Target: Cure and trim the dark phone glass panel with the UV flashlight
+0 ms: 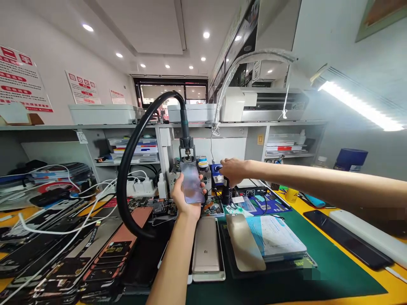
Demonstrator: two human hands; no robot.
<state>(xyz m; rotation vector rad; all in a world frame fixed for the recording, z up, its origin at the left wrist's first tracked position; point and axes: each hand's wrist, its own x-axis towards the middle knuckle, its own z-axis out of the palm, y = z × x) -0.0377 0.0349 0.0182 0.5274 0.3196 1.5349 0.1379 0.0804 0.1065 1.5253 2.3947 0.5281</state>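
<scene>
My left hand [182, 195] is closed round a smartphone [192, 183], which stands nearly upright with its shiny, bluish-grey face towards me. Just above and behind the phone's top edge is the metal head [187, 146] of a thick black flexible arm [127, 182]. Stretched out to the right, my right hand [234, 170] has its fingers curled, at the top of a dark upright cylinder [227, 192]. What those fingers grip is mostly hidden. A blue device [216, 173] stands just left of that hand.
A gold phone back [208, 245] and another gold phone [244, 243] lie on the green mat [337, 271], beside a white and blue packet [278, 237]. Opened phones and parts [104, 258] crowd the left, crossed by white cables [63, 232]. A black phone [348, 239] lies at right.
</scene>
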